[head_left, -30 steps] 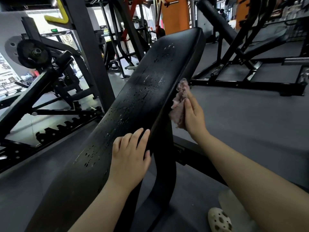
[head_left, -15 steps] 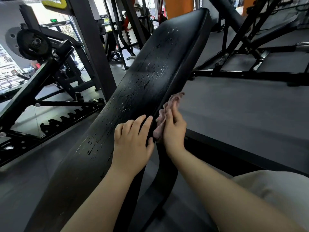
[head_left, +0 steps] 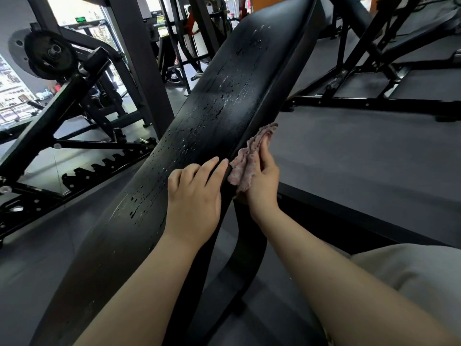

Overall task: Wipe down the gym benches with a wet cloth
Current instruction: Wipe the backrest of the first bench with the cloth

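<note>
At the right edge of the black bench pad (head_left: 219, 116), item one: my right hand (head_left: 262, 186). Its fingers lie fairly straight along a bunched pink cloth (head_left: 245, 161), pressing it against the pad's side face; the thumb is hidden behind the cloth, so I cannot tell whether it pinches the fabric. The cloth's upper end sticks out frayed past my fingertips, and its lower end sits against my palm.

Item two: my left hand (head_left: 193, 196). Fingers relaxed and close together, resting flat on the pad's top surface, holding nothing, fingertips at the right edge and just beside the cloth. Whether they touch the cloth I cannot tell.

Item three: the pad itself, long, tilted upward away from me, beaded with water droplets along its middle and upper stretch. Its lower end is cut off by the frame's bottom edge, its top end by the upper edge.

Item four: black curved support post (head_left: 247, 245) under the pad, partly hidden behind my right wrist and forearm.

Item five: grey fabric (head_left: 411, 270) at lower right, cut off by the frame; what it is I cannot make out.

Item six: grey floor (head_left: 361, 156), with a toothed black adjustment rack (head_left: 104, 166) to the left, a weight plate (head_left: 50, 56) on a machine arm beyond it, and black frames (head_left: 374, 101) to the right. Far background is cluttered and too small to read.
</note>
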### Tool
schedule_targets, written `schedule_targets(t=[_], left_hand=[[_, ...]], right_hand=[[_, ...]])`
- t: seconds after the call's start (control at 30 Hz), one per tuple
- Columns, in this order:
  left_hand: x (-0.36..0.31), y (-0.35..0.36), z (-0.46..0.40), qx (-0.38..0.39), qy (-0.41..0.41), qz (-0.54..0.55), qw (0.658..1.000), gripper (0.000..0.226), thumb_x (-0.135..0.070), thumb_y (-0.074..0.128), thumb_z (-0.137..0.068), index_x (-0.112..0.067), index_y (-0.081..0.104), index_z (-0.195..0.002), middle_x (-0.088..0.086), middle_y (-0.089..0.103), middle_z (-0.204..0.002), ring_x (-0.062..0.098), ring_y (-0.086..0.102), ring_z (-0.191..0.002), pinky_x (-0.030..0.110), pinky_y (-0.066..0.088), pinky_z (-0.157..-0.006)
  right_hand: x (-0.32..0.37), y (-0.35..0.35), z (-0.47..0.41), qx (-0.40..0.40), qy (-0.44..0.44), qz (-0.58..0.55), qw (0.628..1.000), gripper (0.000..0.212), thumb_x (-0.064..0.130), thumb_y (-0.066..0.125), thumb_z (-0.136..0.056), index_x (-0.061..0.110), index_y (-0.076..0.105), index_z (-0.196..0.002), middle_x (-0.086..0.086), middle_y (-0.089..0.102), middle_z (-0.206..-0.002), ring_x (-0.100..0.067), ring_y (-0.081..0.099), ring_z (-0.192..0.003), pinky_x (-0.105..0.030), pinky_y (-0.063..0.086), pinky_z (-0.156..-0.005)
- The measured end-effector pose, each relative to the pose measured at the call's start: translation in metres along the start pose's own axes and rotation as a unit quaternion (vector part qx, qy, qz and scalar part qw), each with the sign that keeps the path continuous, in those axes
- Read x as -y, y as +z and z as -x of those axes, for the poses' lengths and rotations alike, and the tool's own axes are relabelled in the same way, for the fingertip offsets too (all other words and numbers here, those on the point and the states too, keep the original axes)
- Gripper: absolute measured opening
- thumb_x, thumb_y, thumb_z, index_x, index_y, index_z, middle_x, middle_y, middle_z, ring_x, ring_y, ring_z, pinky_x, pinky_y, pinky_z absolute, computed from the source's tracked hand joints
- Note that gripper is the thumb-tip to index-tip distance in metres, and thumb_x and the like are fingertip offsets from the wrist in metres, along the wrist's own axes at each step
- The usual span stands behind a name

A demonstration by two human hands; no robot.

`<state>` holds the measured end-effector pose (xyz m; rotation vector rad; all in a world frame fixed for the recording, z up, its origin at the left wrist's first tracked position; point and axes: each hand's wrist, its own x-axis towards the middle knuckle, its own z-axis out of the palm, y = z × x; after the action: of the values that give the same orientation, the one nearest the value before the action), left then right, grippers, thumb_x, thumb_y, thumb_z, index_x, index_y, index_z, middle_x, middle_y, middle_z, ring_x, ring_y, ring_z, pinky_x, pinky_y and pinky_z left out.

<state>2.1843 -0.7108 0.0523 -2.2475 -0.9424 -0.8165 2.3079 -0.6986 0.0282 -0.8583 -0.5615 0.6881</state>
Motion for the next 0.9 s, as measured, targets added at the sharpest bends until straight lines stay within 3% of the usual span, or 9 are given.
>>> schedule_targets(t=[0.1,0.27,0.37,0.43,0.57,0.67,0.8,0.9], left_hand=[[0.001,-0.003,0.0,0.016,-0.004,0.006,1.0,0.048,-0.015,0.039,-0.083,-0.013,0.056,-0.127,0.002,0.062,-0.123,0.019,0.043,-0.1,0.036,0.025,-0.09],[0.012,-0.028,0.017,0.068,0.005,0.023,0.997,0.052,-0.016,0.033,-0.083,-0.013,0.054,-0.13,0.001,0.058,-0.13,0.02,0.043,-0.108,0.036,0.025,-0.092],[0.02,-0.045,0.044,0.084,-0.015,0.009,0.996,0.047,-0.02,0.036,-0.086,-0.014,0.055,-0.129,0.001,0.057,-0.131,0.02,0.043,-0.11,0.036,0.026,-0.093],[0.02,-0.052,0.062,0.105,-0.026,0.002,0.994,0.045,-0.025,0.035,-0.088,-0.015,0.057,-0.127,0.002,0.057,-0.13,0.02,0.043,-0.11,0.036,0.026,-0.092],[0.014,-0.065,0.101,0.137,-0.025,-0.021,0.99,0.046,-0.034,0.037,-0.087,-0.014,0.06,-0.122,0.005,0.059,-0.126,0.022,0.043,-0.109,0.036,0.027,-0.09],[0.01,-0.073,0.13,0.151,-0.042,-0.019,0.988,0.047,-0.035,0.045,-0.083,-0.014,0.057,-0.123,0.006,0.059,-0.124,0.021,0.043,-0.109,0.036,0.027,-0.091],[0.004,-0.075,0.157,0.145,-0.093,-0.01,0.985,0.051,-0.028,0.066,-0.077,-0.015,0.055,-0.125,0.007,0.058,-0.124,0.022,0.044,-0.11,0.037,0.027,-0.092],[-0.001,-0.075,0.172,0.137,-0.131,-0.006,0.982,0.062,-0.022,0.08,-0.07,-0.014,0.054,-0.126,0.007,0.058,-0.124,0.023,0.045,-0.11,0.038,0.027,-0.093]], right_hand=[[-0.004,-0.002,0.016,0.0,-0.003,0.035,0.999,0.045,0.011,0.046,-0.099,0.02,0.039,-0.142,-0.002,0.047,-0.142,-0.014,0.046,-0.129,-0.036,0.035,-0.111],[-0.008,-0.007,0.044,0.034,0.015,0.086,0.996,0.046,0.01,0.047,-0.099,0.022,0.039,-0.142,0.003,0.045,-0.143,-0.007,0.045,-0.128,-0.026,0.035,-0.11],[-0.004,-0.006,0.062,0.043,0.045,0.092,0.994,0.044,0.01,0.045,-0.099,0.023,0.04,-0.141,0.014,0.053,-0.125,0.01,0.053,-0.101,-0.004,0.04,-0.089],[-0.005,-0.006,0.078,0.05,0.06,0.112,0.991,0.044,0.012,0.044,-0.1,0.027,0.041,-0.141,0.023,0.053,-0.111,0.013,0.053,-0.091,-0.004,0.041,-0.083],[-0.018,-0.011,0.128,0.091,0.071,0.155,0.981,0.045,0.012,0.044,-0.1,0.03,0.039,-0.14,0.014,0.049,-0.129,-0.005,0.047,-0.123,-0.02,0.036,-0.106],[-0.029,-0.02,0.168,0.138,0.085,0.157,0.974,0.046,0.007,0.043,-0.099,0.032,0.037,-0.138,0.014,0.044,-0.134,-0.002,0.042,-0.127,-0.006,0.03,-0.102],[-0.025,-0.03,0.172,0.165,0.104,0.171,0.966,0.043,0.009,0.042,-0.1,0.019,0.04,-0.141,0.014,0.042,-0.136,0.001,0.037,-0.128,0.007,0.027,-0.089],[-0.015,-0.027,0.145,0.111,0.08,0.172,0.976,0.042,0.012,0.043,-0.1,0.018,0.041,-0.142,0.009,0.042,-0.142,-0.004,0.036,-0.132,-0.001,0.026,-0.097]])
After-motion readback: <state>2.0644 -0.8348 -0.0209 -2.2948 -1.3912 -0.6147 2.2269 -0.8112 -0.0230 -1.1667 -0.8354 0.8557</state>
